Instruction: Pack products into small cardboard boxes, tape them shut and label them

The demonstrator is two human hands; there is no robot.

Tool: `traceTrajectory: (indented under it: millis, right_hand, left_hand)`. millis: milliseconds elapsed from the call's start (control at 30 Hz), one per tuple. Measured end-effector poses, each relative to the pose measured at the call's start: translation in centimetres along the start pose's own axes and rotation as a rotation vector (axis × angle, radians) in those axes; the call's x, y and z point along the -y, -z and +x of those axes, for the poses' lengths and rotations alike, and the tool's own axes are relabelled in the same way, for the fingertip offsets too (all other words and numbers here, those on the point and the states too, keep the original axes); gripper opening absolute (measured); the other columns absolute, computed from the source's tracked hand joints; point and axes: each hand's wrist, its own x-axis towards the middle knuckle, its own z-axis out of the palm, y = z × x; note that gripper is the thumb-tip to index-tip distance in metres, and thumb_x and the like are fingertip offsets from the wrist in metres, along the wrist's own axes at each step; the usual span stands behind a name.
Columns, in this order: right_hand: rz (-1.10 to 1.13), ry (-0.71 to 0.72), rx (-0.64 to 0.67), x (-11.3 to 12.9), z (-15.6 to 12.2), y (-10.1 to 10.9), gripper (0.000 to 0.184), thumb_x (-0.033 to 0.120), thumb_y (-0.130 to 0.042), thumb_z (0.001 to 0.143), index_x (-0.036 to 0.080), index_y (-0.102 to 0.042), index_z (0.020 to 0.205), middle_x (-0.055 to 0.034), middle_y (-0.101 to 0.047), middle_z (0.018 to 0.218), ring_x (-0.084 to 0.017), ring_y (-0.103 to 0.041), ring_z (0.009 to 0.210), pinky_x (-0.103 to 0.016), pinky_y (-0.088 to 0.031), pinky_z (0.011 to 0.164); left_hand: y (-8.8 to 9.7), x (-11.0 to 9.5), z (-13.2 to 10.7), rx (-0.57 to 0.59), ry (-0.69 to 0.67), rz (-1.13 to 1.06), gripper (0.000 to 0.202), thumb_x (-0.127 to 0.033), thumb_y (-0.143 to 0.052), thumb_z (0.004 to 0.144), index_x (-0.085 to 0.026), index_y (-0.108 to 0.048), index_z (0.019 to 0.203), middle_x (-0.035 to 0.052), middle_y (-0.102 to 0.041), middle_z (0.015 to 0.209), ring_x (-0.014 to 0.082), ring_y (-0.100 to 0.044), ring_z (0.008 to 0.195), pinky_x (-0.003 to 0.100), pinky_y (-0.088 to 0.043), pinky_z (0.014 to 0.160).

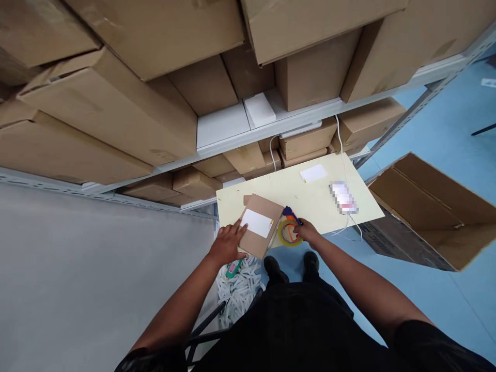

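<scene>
A small flat cardboard box (261, 202) with a white label (257, 223) lies at the front edge of the cream tabletop. My left hand (228, 242) grips its left side, fingers reaching over the top near the label and thumb at the lower corner. Close to the box's right edge, my right hand (307, 231) is closed around a tape dispenser (288, 211) with a blue head and orange parts. The dispenser carries a roll of clear yellowish tape (281, 238). Whether the tape touches the box I cannot tell.
A phone (343, 198) with a white cable and a white card (313, 173) lie on the tabletop (271, 183). Shelves of cartons (155, 119) stand behind. An open carton (434, 212) is at right. Below left are paper strips (238, 292) and a green object (234, 268).
</scene>
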Motion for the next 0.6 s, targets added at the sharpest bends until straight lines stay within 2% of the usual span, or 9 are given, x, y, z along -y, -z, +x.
traceTrajectory:
  millis: [133, 300, 433, 600]
  right_hand:
    - [-0.103, 0.023, 0.033, 2.1, 2.2, 1.0, 0.057, 0.018, -0.064, 0.061, 0.019, -0.066, 0.118, -0.0048, -0.073, 0.092, -0.02, -0.067, 0.074, -0.027, -0.048, 0.061]
    - [-0.177, 0.078, 0.015, 1.2, 2.5, 1.9, 0.067, 0.021, -0.068, 0.06, 0.018, -0.063, 0.127, -0.0062, -0.073, 0.104, -0.022, -0.067, 0.084, -0.028, -0.05, 0.068]
    - [-0.192, 0.071, 0.03, -2.4, 0.2, 2.1, 0.069, 0.019, -0.065, 0.06, 0.018, -0.062, 0.129, -0.0051, -0.075, 0.101, -0.024, -0.069, 0.086, -0.03, -0.053, 0.071]
    - [-0.145, 0.074, 0.063, -9.3, -4.6, 1.6, 0.076, 0.016, -0.062, 0.059, 0.019, -0.059, 0.135, -0.0051, -0.076, 0.113, -0.026, -0.071, 0.099, -0.034, -0.056, 0.084]
  left_hand:
    - [-2.4, -2.4, 0.3, -0.064, -0.094, 0.025, 0.113, -0.062, -0.084, 0.065, -0.03, -0.034, 0.161, 0.01, -0.023, 0.17, 0.0412, -0.014, 0.157, 0.056, -0.009, 0.125]
    - [-4.0, -3.6, 1.7, -0.096, 0.03, -0.037, 0.113, -0.071, -0.077, 0.068, -0.028, -0.032, 0.162, 0.0124, -0.024, 0.17, 0.0427, -0.01, 0.157, 0.057, -0.012, 0.124]
    - [-4.3, -5.0, 2.4, -0.125, 0.106, -0.071, 0.113, -0.073, -0.074, 0.071, -0.029, -0.027, 0.163, 0.0111, -0.021, 0.17, 0.0419, -0.009, 0.158, 0.057, -0.017, 0.123]
    - [-4.4, -7.9, 5.0, -0.213, 0.244, -0.106, 0.113, -0.076, -0.068, 0.076, -0.025, -0.021, 0.165, 0.0113, -0.014, 0.172, 0.0402, -0.004, 0.158, 0.059, -0.024, 0.121]
